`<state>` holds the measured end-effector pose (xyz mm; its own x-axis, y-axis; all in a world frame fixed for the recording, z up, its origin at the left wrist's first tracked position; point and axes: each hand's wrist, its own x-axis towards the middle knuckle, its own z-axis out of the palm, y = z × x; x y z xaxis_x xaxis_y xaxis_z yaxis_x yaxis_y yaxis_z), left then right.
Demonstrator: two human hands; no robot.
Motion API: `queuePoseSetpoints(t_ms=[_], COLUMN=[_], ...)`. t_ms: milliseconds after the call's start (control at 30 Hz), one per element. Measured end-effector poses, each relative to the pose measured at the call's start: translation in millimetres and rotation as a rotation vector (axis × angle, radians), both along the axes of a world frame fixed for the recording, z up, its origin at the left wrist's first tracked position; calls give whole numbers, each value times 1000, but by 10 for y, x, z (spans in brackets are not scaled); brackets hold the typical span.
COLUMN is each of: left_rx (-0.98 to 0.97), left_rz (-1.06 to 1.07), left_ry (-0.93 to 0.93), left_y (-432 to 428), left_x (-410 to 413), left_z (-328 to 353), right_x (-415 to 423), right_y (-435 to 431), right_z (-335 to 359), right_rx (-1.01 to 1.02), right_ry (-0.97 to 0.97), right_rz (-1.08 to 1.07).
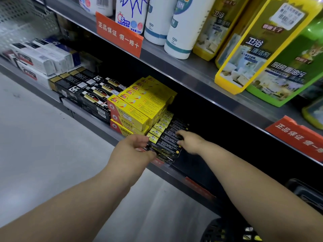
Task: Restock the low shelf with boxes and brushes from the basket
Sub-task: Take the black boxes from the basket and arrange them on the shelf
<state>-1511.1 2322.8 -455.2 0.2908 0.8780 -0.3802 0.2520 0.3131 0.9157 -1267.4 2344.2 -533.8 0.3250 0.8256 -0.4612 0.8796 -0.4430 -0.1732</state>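
On the low shelf (176,173) lies a stack of black boxes with yellow ends (167,138), just right of the yellow boxes (139,105). My left hand (134,147) presses against the left end of the black stack, fingers fairly straight and thumb at the lower front edge. At the stack's right end, my right hand (190,142) rests on top with its fingers stretched over the boxes. The black basket (225,231) shows at the bottom edge, partly hidden by my right arm, with some items inside.
More black boxes (87,91) and white boxes (43,56) fill the shelf to the left. The upper shelf (174,67) carries cleaner bottles (262,46) and orange price tags (118,34). A dark crate (304,191) sits at the right. Grey floor lies to the left.
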Motion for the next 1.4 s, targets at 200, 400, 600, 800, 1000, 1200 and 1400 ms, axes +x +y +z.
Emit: queuePoseSetpoints(t_ms=[200,400,600,800,1000,1200,1400], left_rx=[-9,33,304,641,675,662,548], left_rz=[-48,-218,-530,-823,-1135,-1297,-1289], left_ry=[-6,-49,13,-17,48,151,238], left_y=[-34,-273,-805,-1573,-2323,-2615,-2691], left_x=[55,281,594,1049,1441,1668,1731], left_z=[48,231,429,675,557,299,195], right_x=[-33,-38,-123,5,445,934,983], right_y=[-67,-281,-1220,-2618,-3986,-4902,-4992], right_z=[22,528,1247,1733,1438,689,42], right_rx=[-83,62,272,448,273,-52,-335], right_ry=[52,228,305,285,205,86,-24], right_rz=[24,-38,-49,-152,-421,-554,-417])
